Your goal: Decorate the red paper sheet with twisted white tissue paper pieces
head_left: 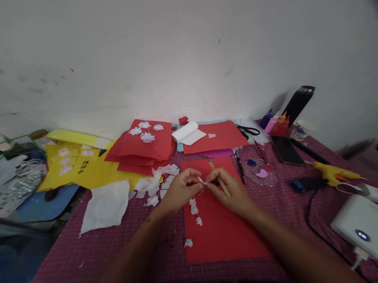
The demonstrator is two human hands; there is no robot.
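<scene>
Looks like the shaping step. My left hand [183,187] pinches one end of a small white paper bit [201,180]; my right hand [232,191] pinches the other, a wooden-handled tool [223,186] tucked in its grip. Bit's above the red sheet [229,238], which runs close to the tabletop's [170,260] front edge. Crumpled pieces [193,207] lie along the sheet's left edge. Next move probably calls for a light, even twist; thin paper could tear.

On the worktop [68,259]: sheet [222,237] beneath left grip [180,189] and right grip [232,191]; paper scraps [152,187] left of both; paper roll [185,132] behind; phone [285,149] right; glue gun [330,171] farther right.
</scene>
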